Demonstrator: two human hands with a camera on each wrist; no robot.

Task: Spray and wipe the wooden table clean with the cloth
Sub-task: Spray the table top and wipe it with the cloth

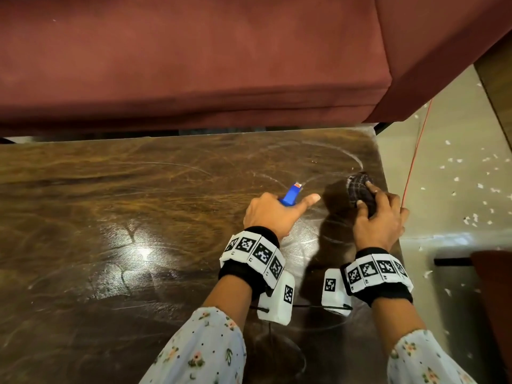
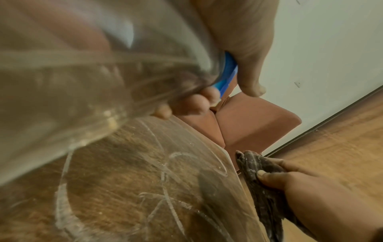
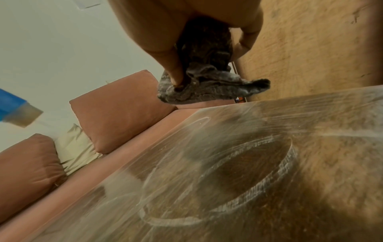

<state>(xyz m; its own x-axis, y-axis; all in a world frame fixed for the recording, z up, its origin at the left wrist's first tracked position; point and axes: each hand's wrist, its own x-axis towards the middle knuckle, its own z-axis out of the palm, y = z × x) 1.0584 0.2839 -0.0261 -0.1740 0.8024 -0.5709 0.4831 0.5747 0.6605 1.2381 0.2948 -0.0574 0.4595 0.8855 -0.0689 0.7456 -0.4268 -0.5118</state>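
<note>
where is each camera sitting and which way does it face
Head: worn high, looking down on the wooden table; shows both forearms, the left hand gripping the spray bottle, and the right hand holding the cloth.
Left wrist: low, facing along the bottle toward the sofa; shows its own fingers.
Right wrist: low, facing along the cloth; shows its own fingers.
Shared: both wrist views see the sofa and streaked tabletop.

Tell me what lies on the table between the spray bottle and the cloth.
Only table: white smear streaks and shadow, no object, between spray bottle and cloth, in the head view.
</note>
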